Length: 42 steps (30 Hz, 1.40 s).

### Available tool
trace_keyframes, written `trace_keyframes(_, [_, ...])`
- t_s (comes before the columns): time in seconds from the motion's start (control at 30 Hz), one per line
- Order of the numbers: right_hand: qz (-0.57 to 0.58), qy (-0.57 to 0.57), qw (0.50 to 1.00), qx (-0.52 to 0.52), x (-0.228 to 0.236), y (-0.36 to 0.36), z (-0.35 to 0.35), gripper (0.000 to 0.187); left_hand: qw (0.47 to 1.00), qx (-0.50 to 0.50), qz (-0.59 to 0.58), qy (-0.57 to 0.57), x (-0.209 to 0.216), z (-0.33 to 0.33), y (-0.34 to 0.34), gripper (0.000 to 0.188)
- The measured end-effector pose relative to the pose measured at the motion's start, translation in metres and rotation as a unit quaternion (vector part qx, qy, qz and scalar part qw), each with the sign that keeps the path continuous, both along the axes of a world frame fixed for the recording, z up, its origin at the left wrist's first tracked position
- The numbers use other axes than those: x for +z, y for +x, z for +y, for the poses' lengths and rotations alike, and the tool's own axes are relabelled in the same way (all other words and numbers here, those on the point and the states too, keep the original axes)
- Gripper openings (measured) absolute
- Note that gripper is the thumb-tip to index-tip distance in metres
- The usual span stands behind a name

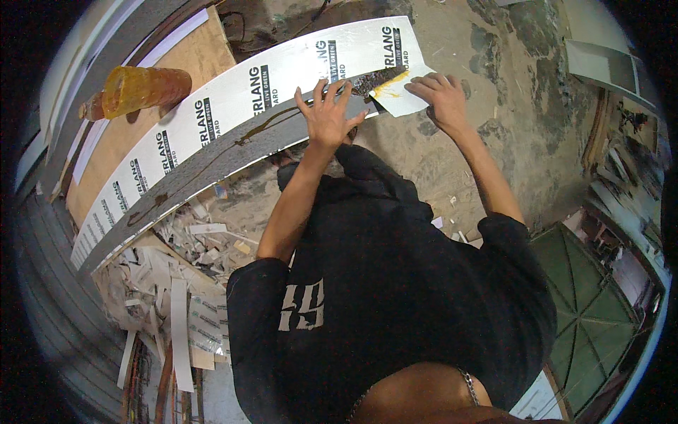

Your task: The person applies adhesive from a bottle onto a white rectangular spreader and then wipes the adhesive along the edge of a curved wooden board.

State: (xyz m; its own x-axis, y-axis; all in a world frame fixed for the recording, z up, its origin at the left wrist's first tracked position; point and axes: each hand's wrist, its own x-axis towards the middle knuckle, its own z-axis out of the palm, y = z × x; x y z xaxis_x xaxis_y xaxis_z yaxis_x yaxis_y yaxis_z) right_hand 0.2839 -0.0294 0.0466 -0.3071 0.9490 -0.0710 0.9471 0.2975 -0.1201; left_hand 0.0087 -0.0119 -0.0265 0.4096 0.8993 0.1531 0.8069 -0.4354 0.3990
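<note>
A long white board (258,81) in printed film stretches across in front of me, with a grey strip (212,159) along its near side. A wavy brown smear runs along that strip. My left hand (328,116) rests on the board with fingers spread, near a dark, wet-looking patch (378,80). At the board's right end, my right hand (441,102) has its fingers bent over the edge of a white piece (404,101) streaked with yellow, glue-like stuff. Whether that piece is loose or part of the board I cannot tell.
An amber, glue-coated container (150,90) sits on a plywood sheet (205,44) at the far left. White offcuts (152,275) lie heaped below the board. A green panel (586,325) is at the lower right, and shelving with clutter (628,134) lines the right side.
</note>
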Motion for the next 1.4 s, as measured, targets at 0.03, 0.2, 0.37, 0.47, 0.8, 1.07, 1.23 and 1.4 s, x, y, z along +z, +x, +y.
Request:
trace_keyframes(0.03, [0.002,-0.014,1.000,0.003,0.002,0.002,-0.002,0.059,1.000,0.001,-0.004,0.001,0.000,0.000,0.000,0.067])
trace_keyframes(0.2, [0.005,-0.014,1.000,0.016,0.007,0.009,-0.009,0.056,1.000,0.006,-0.020,0.007,0.000,-0.001,0.001,0.066])
trace_keyframes(0.37, [0.006,-0.017,1.000,0.026,0.010,0.013,-0.014,0.056,1.000,0.007,-0.018,0.012,-0.001,-0.002,0.001,0.067])
trace_keyframes(0.47, [0.017,-0.032,0.999,0.034,0.010,0.019,-0.017,0.056,1.000,0.006,-0.019,0.008,-0.002,-0.003,0.001,0.068])
trace_keyframes(0.8, [0.000,-0.025,0.998,0.058,0.015,0.031,-0.022,0.046,1.000,0.001,-0.030,0.006,-0.006,-0.003,0.000,0.068])
trace_keyframes(1.07, [-0.011,-0.053,0.996,0.070,0.018,0.037,-0.023,0.053,0.999,0.004,-0.030,0.012,-0.006,-0.003,0.001,0.067])
trace_keyframes(1.23, [-0.019,-0.054,0.996,0.067,0.023,0.038,-0.029,0.051,1.000,0.001,-0.022,0.005,-0.004,-0.003,0.001,0.067])
trace_keyframes(1.4, [-0.056,-0.130,0.989,0.051,0.045,0.038,-0.046,0.053,1.000,0.002,-0.014,0.010,-0.005,-0.003,0.001,0.067])
